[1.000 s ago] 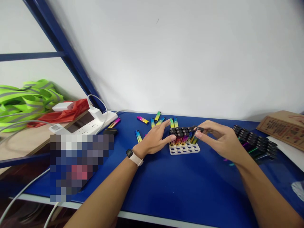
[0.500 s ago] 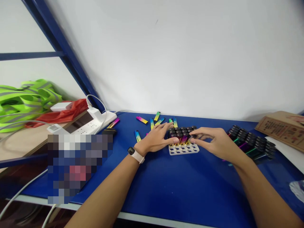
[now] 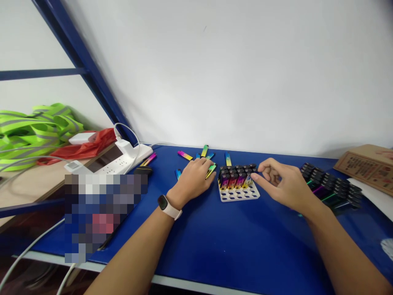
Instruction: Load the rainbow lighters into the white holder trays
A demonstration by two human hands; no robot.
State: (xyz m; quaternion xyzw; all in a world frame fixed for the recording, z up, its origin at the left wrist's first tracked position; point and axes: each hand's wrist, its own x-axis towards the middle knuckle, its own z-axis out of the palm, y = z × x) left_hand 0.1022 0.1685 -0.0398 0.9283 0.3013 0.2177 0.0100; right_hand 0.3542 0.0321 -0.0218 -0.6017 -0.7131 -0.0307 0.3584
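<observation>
In the head view, a white tray with holes (image 3: 240, 196) stands on the blue table, its back rows filled with upright black-capped sticks (image 3: 232, 179) in purple, red and yellow; the front holes are bare. My right hand (image 3: 278, 180) is at the tray's right side, thumb and forefinger apart, thumb tip close by the end stick; I see nothing held. My left hand (image 3: 193, 180) is left of the tray over loose gradient-coloured flat cases (image 3: 185, 155). A green-yellow flat case (image 3: 211, 171) juts out from its fingers, which look closed on it; the fingertips are partly hidden.
To the right stands a dense block of black-capped sticks (image 3: 333, 186), with a cardboard box (image 3: 365, 168) behind. On the left lie a white power strip (image 3: 123, 162), a red bag (image 3: 92, 145) and green reflective straps (image 3: 46, 127). A white wall (image 3: 230, 82) closes the back.
My left hand has drawn away from the tray to the left, and the green-yellow flat case has come with it. My right hand has lifted slightly off the sticks, its fingers parting.
</observation>
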